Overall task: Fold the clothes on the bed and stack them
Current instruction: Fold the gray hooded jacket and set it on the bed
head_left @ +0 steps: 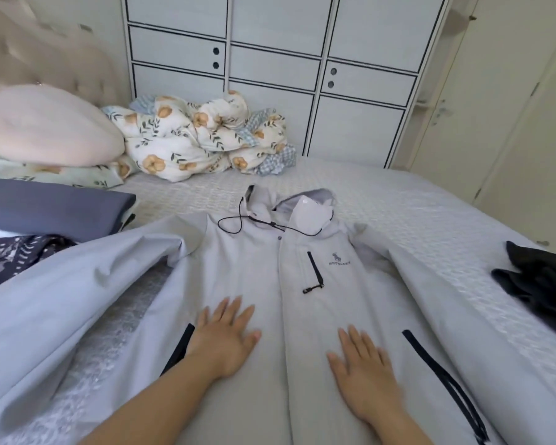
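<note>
- A person's left hand [227, 335] and right hand [363, 369] lie flat, fingers straight, pressing the front of a pale grey hooded jacket [270, 268], one either side of its closed placket, gripping nothing.
- The jacket lies face up across the bed's [430, 200] near edge, sleeves splayed toward the near corners, hood toward the far edge.
- The shell looks light, thin and slick, likely to slide and hold air; cuffs, shoulder seams and hem look the surest holds.
- A dark garment [540, 284] waits at the right edge; a blue folded item [52, 207] and patterned cloth [16, 258] lie at the left edge.
</note>
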